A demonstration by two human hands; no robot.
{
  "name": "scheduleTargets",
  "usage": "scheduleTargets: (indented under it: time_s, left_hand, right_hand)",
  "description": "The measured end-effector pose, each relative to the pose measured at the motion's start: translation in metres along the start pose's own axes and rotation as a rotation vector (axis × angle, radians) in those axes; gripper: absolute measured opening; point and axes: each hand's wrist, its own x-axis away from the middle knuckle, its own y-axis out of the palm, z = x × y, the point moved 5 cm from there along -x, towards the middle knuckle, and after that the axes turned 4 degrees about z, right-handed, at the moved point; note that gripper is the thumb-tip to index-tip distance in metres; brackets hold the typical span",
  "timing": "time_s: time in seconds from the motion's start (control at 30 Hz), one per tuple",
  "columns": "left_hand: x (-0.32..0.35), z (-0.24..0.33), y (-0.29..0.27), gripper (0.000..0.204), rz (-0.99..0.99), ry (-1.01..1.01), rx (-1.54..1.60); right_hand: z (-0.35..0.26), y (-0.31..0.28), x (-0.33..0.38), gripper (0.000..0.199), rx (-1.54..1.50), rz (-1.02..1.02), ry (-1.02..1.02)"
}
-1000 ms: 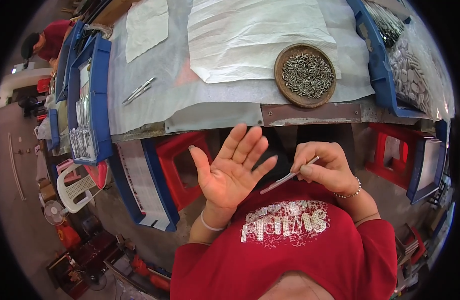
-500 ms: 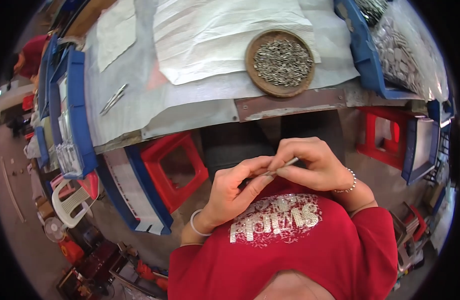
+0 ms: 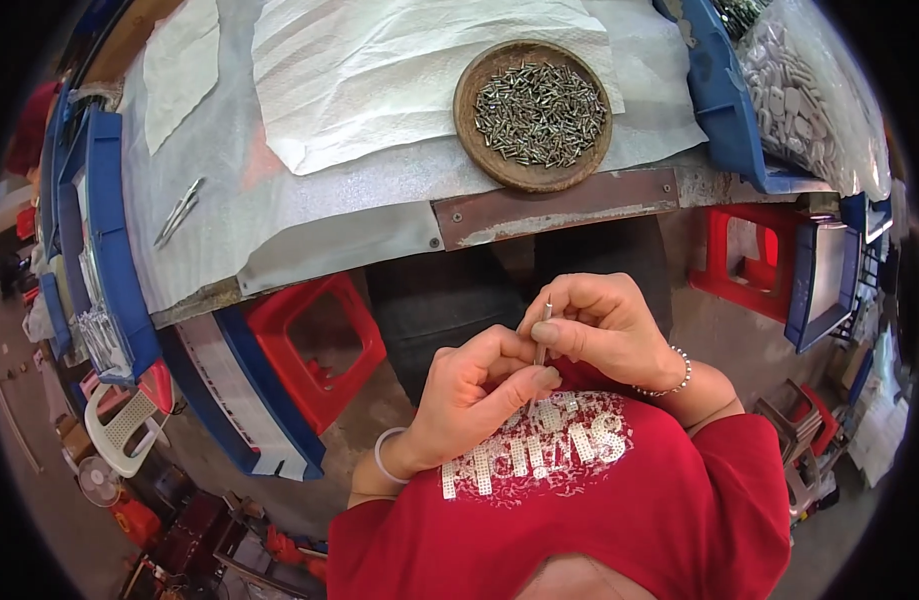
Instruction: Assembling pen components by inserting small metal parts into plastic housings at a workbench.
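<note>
Above my lap, in front of the table's edge, my left hand [image 3: 484, 390] and my right hand [image 3: 601, 322] meet around a slim metal rod [image 3: 541, 350]. The rod stands nearly upright. My right thumb and fingertips pinch its upper part, with the tip showing above them. Closed around its lower part are my left thumb and curled fingers, which hide some of it. A round brown wooden bowl [image 3: 468, 148] on the table's front edge holds many small silvery metal pieces [image 3: 544, 115].
Metal tweezers [image 3: 179, 212] lie on the table's left side. White paper [image 3: 379, 85] covers the middle. Blue bins stand at the left [image 3: 122, 240] and right [image 3: 714, 105], the right one with a clear bag [image 3: 814, 100]. Red stools [image 3: 351, 385] are below.
The rod has swung from slanting to nearly upright between my hands. My left hand sits slightly lower, and the table appears shifted left in view.
</note>
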Motion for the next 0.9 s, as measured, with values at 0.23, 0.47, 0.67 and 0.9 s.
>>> scheduleTargets:
  time_s: [0.23,0.47,0.67,0.9]
  left_hand:
    - [-0.003,-0.005,0.000,0.010,-0.114,-0.072,0.167]
    - [-0.008,-0.005,0.001,0.016,-0.152,-0.101,0.270]
    - [-0.012,-0.003,0.001,0.020,-0.187,-0.112,0.282]
    - [-0.015,-0.001,0.001,0.021,-0.193,-0.148,0.317]
  right_hand:
    - [0.004,0.000,-0.005,0.012,-0.028,0.021,0.064]
    - [0.000,0.000,-0.010,0.009,-0.036,0.030,0.076]
    - [-0.003,-0.001,-0.014,0.010,-0.010,0.017,0.092]
    - [-0.007,0.002,-0.019,0.015,-0.027,0.041,0.054]
